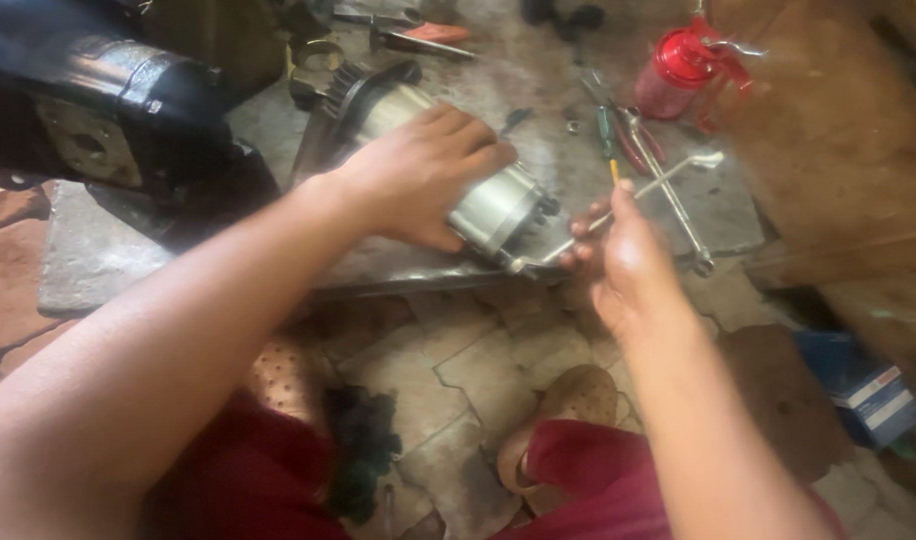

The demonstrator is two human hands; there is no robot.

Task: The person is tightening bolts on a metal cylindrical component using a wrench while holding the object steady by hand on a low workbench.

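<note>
Near, lower frame: red-clothed legs, a sandalled foot on the paved stone floor, a dark rag beside it.
Left hand: centre of frame, palm down on the cylindrical metal motor housing, fingers wrapped over its top, clamping it against the tabletop.
Right hand: right of centre, fingers clenched round the shaft of a slim socket wrench, its bent end at the housing's end face.
Housing position: lying on its side at the tabletop's near edge, silver end toward the right hand, toothed dark part toward the upper left.
Step in hand, as a judgement: working a fastener on the end face, either loosening or tightening; direction cannot be told.
Next move calls for: firm hold from the left hand so the body does not roll, wrench kept square on the fastener.
Middle right: a second long wrench crossing the held one, close enough to snag; pliers with red grips; a green-handled screwdriver.
Far, upper right: red oil can.
Far, upper left: large black machine body, well apart from the hands.
Right edge: blue carton on the floor.
</note>
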